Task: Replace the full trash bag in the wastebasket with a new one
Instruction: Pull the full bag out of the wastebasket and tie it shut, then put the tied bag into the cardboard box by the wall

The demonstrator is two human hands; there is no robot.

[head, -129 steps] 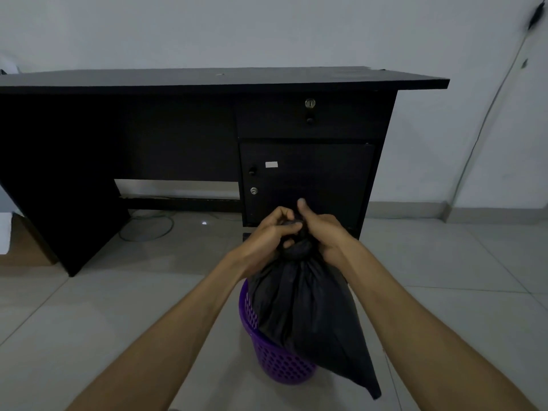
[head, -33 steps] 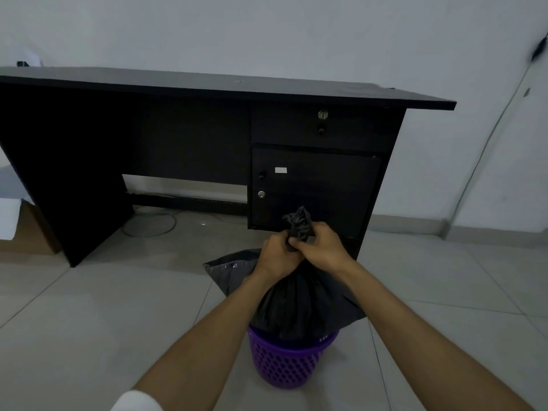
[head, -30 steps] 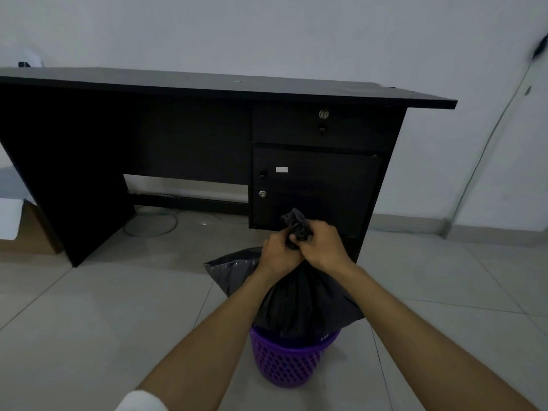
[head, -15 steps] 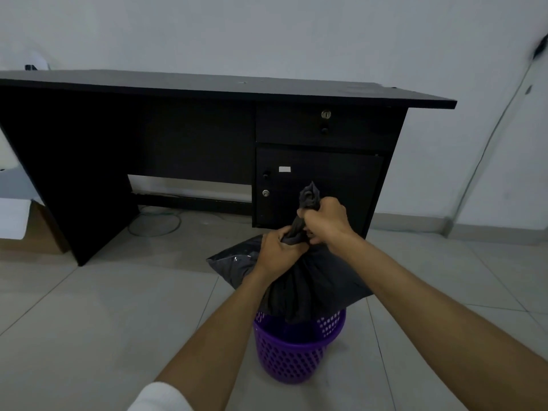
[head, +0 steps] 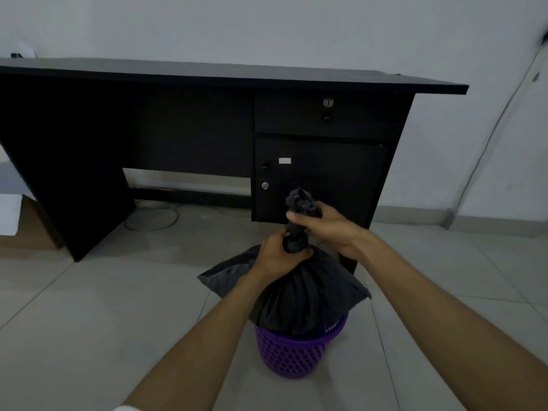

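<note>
A full black trash bag (head: 299,295) sits in a purple perforated wastebasket (head: 292,355) on the tiled floor, bulging over its rim. The bag's top is gathered into a twisted neck. My left hand (head: 277,256) is closed around the base of that neck. My right hand (head: 326,225) grips the neck higher up, with the crumpled bag end sticking out above it. No fresh bag is in view.
A black desk (head: 207,120) with a locked drawer and a cabinet door stands right behind the wastebasket against a white wall. A cable coil (head: 152,216) lies under the desk. A cardboard box (head: 26,226) sits at the far left. A wire runs up the right wall.
Over the last second my right hand rose up the twisted neck, then came back down a little. My left hand kept its grip at the neck's base. The bag stayed in the basket.
</note>
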